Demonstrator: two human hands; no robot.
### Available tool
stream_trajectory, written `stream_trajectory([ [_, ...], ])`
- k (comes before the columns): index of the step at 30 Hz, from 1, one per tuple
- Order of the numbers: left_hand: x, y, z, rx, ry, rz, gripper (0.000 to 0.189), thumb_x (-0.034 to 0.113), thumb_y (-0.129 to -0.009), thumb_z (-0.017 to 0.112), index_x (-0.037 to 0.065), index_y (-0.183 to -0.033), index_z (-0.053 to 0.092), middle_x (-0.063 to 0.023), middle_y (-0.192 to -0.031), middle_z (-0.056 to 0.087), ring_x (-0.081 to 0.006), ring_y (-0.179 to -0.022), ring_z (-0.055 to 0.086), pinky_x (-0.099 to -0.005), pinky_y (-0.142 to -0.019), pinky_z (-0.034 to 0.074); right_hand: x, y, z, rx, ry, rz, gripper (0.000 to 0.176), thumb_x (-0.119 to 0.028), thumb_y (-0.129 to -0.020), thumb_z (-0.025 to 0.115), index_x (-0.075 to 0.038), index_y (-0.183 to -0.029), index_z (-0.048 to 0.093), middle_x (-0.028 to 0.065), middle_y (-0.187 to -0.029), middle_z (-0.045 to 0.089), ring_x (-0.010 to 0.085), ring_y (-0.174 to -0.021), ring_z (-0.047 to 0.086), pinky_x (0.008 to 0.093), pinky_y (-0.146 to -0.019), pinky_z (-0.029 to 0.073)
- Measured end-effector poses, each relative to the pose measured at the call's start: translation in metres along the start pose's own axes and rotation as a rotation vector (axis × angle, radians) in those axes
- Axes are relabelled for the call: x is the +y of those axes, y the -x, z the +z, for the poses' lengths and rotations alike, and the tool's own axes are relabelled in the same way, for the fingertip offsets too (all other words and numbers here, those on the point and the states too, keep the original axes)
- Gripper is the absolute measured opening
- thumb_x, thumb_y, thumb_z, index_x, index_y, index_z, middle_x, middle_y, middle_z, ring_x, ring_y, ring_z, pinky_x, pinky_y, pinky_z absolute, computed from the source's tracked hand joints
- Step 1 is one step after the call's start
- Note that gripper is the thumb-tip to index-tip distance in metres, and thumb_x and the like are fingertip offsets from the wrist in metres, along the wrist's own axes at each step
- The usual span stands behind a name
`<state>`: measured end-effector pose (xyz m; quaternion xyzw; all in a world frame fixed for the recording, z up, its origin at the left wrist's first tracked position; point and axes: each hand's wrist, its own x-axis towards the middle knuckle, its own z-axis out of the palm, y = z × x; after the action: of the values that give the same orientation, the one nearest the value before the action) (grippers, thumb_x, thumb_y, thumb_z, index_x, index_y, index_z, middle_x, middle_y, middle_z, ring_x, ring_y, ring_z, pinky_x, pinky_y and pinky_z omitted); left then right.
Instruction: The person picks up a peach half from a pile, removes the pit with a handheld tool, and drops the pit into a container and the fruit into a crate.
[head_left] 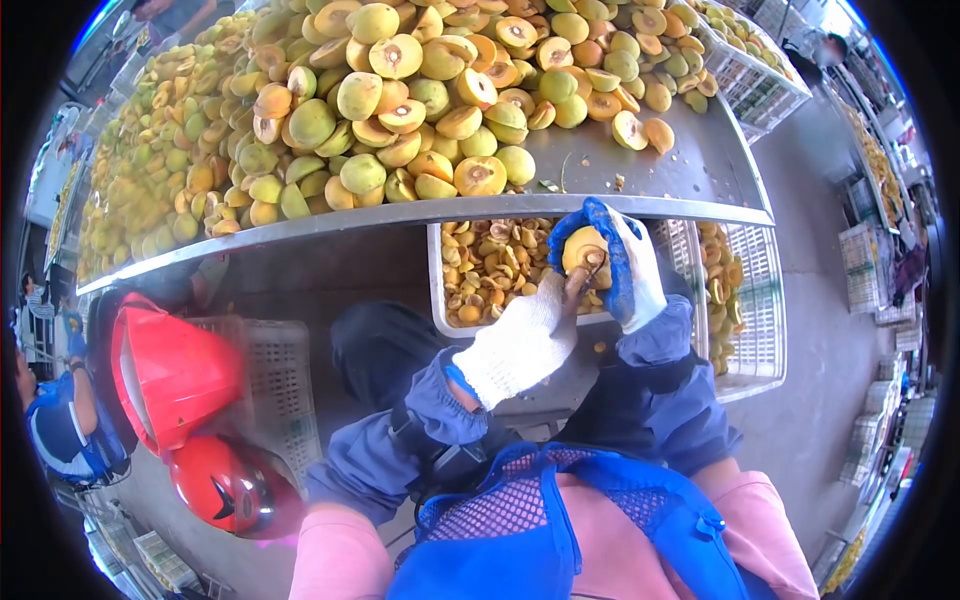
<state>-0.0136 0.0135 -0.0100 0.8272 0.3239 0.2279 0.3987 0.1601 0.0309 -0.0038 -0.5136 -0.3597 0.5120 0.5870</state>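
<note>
at the far left, a co-worker in blue [75, 425] is bending at the edge of the view. next, a red plastic bucket [180, 370] is lying tilted, its wide mouth facing left, and a glossy red helmet [225, 485] is resting just below it. a pale slatted crate [285, 375] is standing just to the right of the bucket.

above these, a metal counter [430, 212] is stretching across the view, carrying a big heap of yellow-green fruit [400, 120], many pieces cut in half and some showing brown centres. the heap is thinning towards the right, where two pieces are lying a little apart near some small scraps.

below the counter's near edge, a white tub [437, 280] is holding many small fruit halves. over it, the left hand [525, 340], in a white knit glove, is gripping a small dark tool [597, 260] between its fingers, the tip touching a yellow fruit piece [582, 250]. the right hand [630, 265], in a white and blue glove, is curling around that piece and holding it.

to the right, a white crate [760, 310] is holding more fruit on the floor, and above it another crate [765, 95] of fruit is standing beside the counter's right end.
</note>
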Motion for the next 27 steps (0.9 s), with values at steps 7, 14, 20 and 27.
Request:
stream_trajectory([
  [7,0.006,-0.007,-0.010,-0.259,0.852,-0.335,0.035,0.015,-0.092,0.058,0.002,-0.122,0.046,-0.0032,-0.089,0.055,-0.0087,-0.074,0.051,-0.0250,-0.062,0.045,0.048,0.009,0.005,0.393,0.289,-0.630,0.051,-0.012,-0.081,0.061,0.008,-0.127,0.050,0.0176,-0.105,0.060,0.0240,-0.088,0.064,0.0304,-0.079,0.054],
  [14,0.003,-0.003,-0.013,-0.373,1.386,-0.514,0.031,0.016,-0.089,0.063,0.004,-0.115,0.050,-0.0011,-0.081,0.056,-0.0094,-0.059,0.053,-0.0219,-0.050,0.043,-0.004,-0.001,0.002,-0.141,-0.213,-0.094,0.042,-0.031,-0.101,0.046,0.007,-0.096,0.063,0.0151,-0.081,0.066,0.0228,-0.070,0.064,0.0333,-0.066,0.054],
  [20,0.002,-0.008,0.000,-0.427,1.825,-0.528,0.026,0.014,-0.087,0.066,0.005,-0.107,0.051,0.0007,-0.069,0.049,-0.0065,-0.049,0.046,-0.0213,-0.041,0.037,0.000,0.000,0.004,-0.087,-0.285,-0.026,0.046,-0.041,-0.098,0.049,0.003,-0.092,0.062,0.0175,-0.078,0.064,0.0272,-0.059,0.061,0.0363,-0.051,0.051],
  [27,-0.008,-0.020,0.029,-0.330,1.753,-0.536,0.015,0.018,-0.091,0.061,0.008,-0.099,0.052,0.0036,-0.060,0.044,-0.0060,-0.040,0.038,-0.0213,-0.037,0.032,0.038,-0.007,-0.031,0.457,-0.573,-0.025,0.036,-0.037,-0.100,0.048,-0.003,-0.103,0.060,0.0112,-0.092,0.065,0.0244,-0.084,0.066,0.0348,-0.073,0.057],
])
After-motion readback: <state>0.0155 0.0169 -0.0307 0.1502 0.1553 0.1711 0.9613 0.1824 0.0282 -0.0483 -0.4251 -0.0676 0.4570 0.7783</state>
